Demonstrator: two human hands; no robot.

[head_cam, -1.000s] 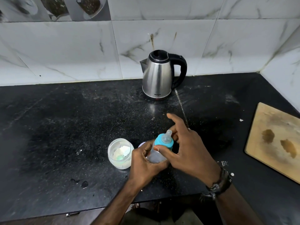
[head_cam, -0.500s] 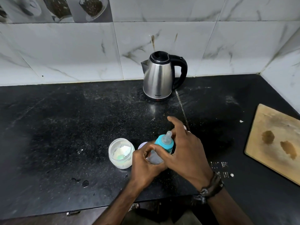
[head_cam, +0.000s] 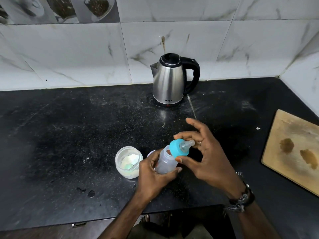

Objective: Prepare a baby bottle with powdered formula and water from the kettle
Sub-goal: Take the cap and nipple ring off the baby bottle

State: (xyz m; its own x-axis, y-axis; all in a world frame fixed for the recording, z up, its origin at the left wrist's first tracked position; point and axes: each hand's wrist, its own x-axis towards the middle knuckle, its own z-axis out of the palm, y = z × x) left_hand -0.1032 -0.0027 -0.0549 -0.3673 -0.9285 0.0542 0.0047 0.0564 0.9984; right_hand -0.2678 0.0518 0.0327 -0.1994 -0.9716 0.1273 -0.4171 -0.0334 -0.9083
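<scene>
A clear baby bottle (head_cam: 166, 162) with a turquoise collar (head_cam: 177, 149) and a clear teat is tilted to the right above the black counter. My left hand (head_cam: 153, 175) grips the bottle's body from below. My right hand (head_cam: 205, 156) pinches the turquoise collar between thumb and forefinger, its other fingers spread. An open clear jar (head_cam: 128, 162) holding white formula powder and a green scoop stands just left of my left hand. A steel kettle (head_cam: 170, 81) with a black handle stands at the back by the wall, lid down.
A pale lid (head_cam: 151, 153) lies half hidden behind my left hand. A stained wooden cutting board (head_cam: 293, 149) lies at the right edge. The black counter (head_cam: 69, 135) is dusted with powder, with wet spots near its front edge. Marble tiles back the counter.
The bottle has tipped from upright to leaning right and risen a little. My right hand has shifted from over the collar to pinching its side, fingers spreading.
</scene>
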